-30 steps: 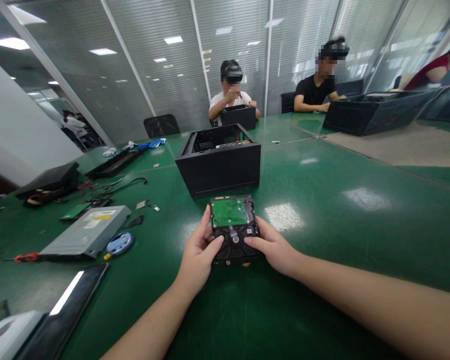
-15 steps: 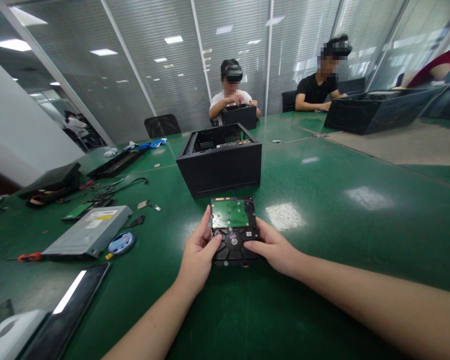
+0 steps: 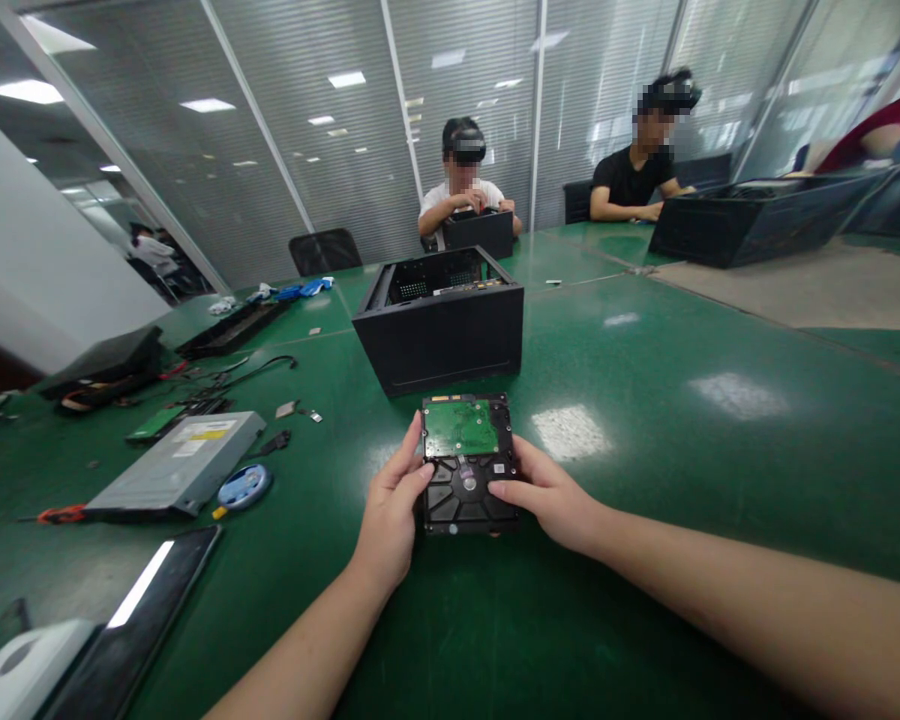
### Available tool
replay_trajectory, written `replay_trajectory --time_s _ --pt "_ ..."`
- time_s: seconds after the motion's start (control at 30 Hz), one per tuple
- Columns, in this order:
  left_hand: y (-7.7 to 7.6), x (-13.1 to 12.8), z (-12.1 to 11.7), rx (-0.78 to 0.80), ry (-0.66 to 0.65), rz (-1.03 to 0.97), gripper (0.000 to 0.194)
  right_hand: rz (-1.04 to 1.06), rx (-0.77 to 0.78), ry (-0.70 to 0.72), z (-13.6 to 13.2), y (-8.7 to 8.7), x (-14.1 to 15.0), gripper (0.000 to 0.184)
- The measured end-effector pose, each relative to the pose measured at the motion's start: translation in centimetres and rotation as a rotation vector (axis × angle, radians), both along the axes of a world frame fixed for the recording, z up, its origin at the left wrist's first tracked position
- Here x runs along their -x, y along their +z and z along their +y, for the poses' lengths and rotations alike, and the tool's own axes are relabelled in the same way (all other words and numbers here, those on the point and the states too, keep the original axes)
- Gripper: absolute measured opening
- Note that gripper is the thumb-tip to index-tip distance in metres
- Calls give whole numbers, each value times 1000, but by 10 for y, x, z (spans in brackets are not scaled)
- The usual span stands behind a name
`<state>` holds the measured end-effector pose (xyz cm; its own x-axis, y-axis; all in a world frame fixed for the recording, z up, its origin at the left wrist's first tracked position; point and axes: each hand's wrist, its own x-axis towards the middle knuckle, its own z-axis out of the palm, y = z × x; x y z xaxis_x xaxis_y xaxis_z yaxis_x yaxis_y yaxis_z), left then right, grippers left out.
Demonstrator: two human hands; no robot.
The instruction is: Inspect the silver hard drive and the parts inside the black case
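Head view: holding a hard drive (image 3: 467,466) in front of an open black case (image 3: 442,345) on the bench (image 3: 682,480), gripping opposite edges with fingers of left hand (image 3: 391,510) and right hand (image 3: 546,492), best placed clear of the green circuit board (image 3: 461,428).

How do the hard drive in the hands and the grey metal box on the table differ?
The hard drive is held between the left hand and right hand; the grey metal box lies on the table.
The hard drive shows a green circuit board; the grey metal box, a pale label.
Both are flat and boxy.
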<state>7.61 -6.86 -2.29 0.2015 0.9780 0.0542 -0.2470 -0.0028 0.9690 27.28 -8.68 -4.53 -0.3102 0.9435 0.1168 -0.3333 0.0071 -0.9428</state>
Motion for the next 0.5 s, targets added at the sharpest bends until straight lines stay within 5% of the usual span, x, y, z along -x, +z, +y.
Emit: replay_trajectory --time_s 0.23,0.5 --pt "3 -2 -1 -24 -10 -29 53 -147 -79 -111 3 -2 -4 37" --pt "0 -1 -3 -5 -21 17 75 -129 21 -62 3 -3 -1 44"
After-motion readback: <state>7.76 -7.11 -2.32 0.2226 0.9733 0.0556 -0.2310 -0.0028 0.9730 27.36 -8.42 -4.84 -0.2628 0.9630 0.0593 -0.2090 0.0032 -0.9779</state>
